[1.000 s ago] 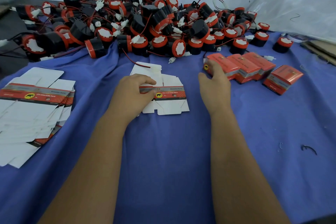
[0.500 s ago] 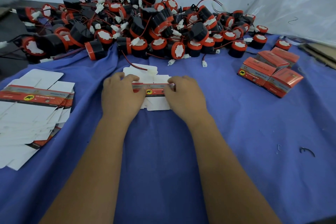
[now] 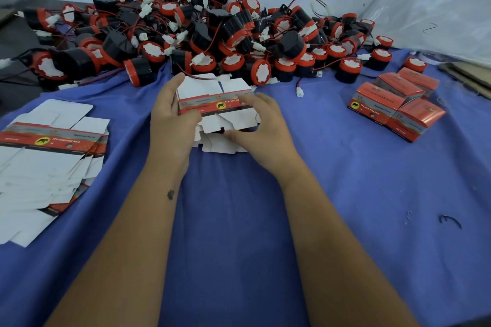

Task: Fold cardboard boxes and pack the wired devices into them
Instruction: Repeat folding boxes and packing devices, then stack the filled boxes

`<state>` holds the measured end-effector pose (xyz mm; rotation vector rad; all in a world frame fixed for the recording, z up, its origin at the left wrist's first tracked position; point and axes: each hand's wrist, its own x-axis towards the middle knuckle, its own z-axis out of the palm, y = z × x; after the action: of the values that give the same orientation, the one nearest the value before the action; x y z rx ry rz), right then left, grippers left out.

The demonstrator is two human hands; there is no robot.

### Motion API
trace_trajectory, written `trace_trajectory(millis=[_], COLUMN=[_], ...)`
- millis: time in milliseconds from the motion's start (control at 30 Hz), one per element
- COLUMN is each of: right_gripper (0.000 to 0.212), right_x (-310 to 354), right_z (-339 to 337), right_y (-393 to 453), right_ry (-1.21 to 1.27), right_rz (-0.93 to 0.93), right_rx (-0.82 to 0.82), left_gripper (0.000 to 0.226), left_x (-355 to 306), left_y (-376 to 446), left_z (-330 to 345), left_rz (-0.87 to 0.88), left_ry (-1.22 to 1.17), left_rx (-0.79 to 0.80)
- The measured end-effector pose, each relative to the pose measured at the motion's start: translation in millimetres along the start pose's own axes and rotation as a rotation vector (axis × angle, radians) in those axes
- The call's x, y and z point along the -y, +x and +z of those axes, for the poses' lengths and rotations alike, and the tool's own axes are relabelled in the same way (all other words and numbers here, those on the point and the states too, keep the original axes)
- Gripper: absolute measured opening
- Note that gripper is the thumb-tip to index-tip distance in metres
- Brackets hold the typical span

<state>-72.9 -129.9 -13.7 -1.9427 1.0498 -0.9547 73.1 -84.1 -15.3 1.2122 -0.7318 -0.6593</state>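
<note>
The flat white-and-red cardboard box blank [image 3: 216, 103] is now lifted off the blue cloth [image 3: 345, 194], gripped at its edges by the left hand [image 3: 171, 119] and right hand [image 3: 261, 127]. Three closed red boxes [image 3: 396, 103] sit right; wired black-and-red devices [image 3: 212, 37] are heaped far.

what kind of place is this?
Likely a small packing bench in a workshop: a heap of wired devices, a stack of flat box blanks, and finished boxes on a blue cloth.
</note>
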Motion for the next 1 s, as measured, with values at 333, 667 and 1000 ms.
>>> trace_trajectory(millis=[333,667,1000], right_gripper=[0.031,0.024,0.026], right_x=[-1,-1,3], right_z=[0,0,-9], right_y=[-2,-1,1], right_ry=[0.092,0.058,0.139], right_rz=[-0.124,-0.139,0.04], right_rx=[-0.09,-0.15,-0.398], left_gripper=[0.06,0.048,0.059], left_x=[-2,-5,-1], left_y=[-7,-15,-24], left_z=[0,10,19], left_rz=[0.015,0.257,0.149], left_ry=[0.184,0.325,0.574], left_rx=[0.081,0.039,0.051])
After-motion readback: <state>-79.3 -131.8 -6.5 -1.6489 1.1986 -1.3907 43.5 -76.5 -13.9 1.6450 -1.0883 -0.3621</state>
